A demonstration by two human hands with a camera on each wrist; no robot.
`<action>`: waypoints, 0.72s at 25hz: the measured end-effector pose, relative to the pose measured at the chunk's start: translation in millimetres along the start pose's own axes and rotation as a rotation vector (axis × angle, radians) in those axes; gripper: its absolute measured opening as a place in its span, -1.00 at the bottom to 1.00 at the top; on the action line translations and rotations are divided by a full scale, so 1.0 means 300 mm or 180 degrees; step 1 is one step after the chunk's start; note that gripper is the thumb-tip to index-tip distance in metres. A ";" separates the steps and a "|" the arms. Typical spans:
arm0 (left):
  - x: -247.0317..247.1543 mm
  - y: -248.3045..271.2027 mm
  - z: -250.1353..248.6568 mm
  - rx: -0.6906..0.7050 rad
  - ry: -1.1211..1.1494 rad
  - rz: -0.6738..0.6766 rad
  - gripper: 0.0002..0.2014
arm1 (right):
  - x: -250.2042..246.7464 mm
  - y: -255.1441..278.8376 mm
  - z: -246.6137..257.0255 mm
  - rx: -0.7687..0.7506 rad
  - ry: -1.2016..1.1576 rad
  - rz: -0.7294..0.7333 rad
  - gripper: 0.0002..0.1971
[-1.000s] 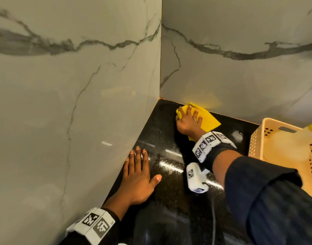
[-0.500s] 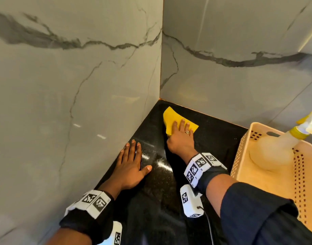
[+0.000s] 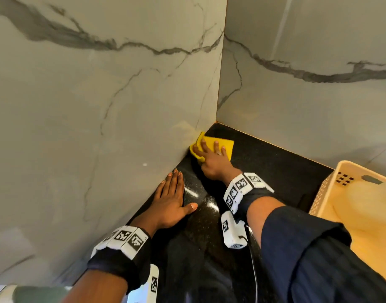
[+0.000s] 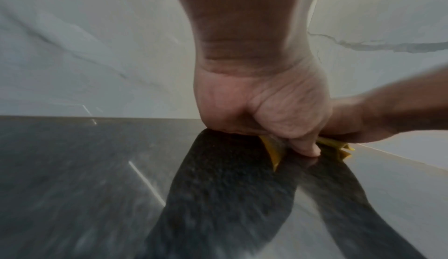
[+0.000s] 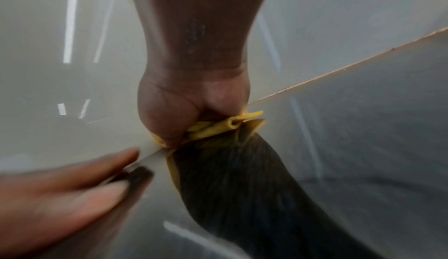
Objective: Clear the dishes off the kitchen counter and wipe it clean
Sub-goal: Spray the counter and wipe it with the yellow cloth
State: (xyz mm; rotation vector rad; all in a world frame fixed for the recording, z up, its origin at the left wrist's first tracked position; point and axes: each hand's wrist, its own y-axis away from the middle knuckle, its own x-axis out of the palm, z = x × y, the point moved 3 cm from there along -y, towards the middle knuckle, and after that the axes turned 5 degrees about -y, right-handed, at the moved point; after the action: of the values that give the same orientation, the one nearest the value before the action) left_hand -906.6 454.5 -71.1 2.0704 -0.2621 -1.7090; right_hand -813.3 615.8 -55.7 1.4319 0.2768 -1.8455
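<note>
A folded yellow cloth [image 3: 226, 144] lies on the black counter [image 3: 264, 171], in the corner against the left marble wall. My right hand [image 3: 211, 158] presses flat on it with the fingers spread and straight. In the right wrist view the cloth [image 5: 218, 127] bunches under the heel of that hand [image 5: 191, 106]. My left hand [image 3: 170, 197] rests flat on the counter just behind, fingers together along the left wall, holding nothing. In the left wrist view the left palm [image 4: 261, 109] sits on the counter with the cloth [image 4: 339, 150] just beyond it. No dishes are in sight.
A beige perforated plastic basket [image 3: 327, 189] stands on the counter at the right, with a pale blurred object inside. Grey-veined marble walls [image 3: 100, 106] close off the left and back. Wet streaks shine on the counter between my hands.
My right hand has slid the cloth leftward from the back wall to the left wall. The left hand has stayed flat in about the same spot.
</note>
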 end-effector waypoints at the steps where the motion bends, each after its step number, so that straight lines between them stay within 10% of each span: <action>1: 0.001 0.023 -0.016 -0.0071 0.0069 -0.0059 0.04 | 0.035 0.067 0.052 -0.0214 0.0054 0.0088 -0.36; 7: 0.163 0.432 0.013 -0.0974 0.0567 -0.0448 0.11 | 0.150 0.338 0.121 -0.1215 0.0054 0.0323 -0.44; 12: 0.358 0.790 0.170 -0.1523 0.1092 -0.0988 -0.11 | 0.103 0.148 0.077 0.0677 -0.0389 -0.0216 -0.42; 18: 0.412 0.846 0.194 -0.1210 0.2693 -0.2097 -0.23 | 0.396 0.497 0.594 -0.0553 -0.0143 0.0225 -0.35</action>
State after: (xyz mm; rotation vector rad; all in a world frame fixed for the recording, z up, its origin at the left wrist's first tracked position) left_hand -902.8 166.4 -75.0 2.4732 1.0058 -0.8734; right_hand -851.0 357.6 -60.0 1.2646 0.3510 -1.7492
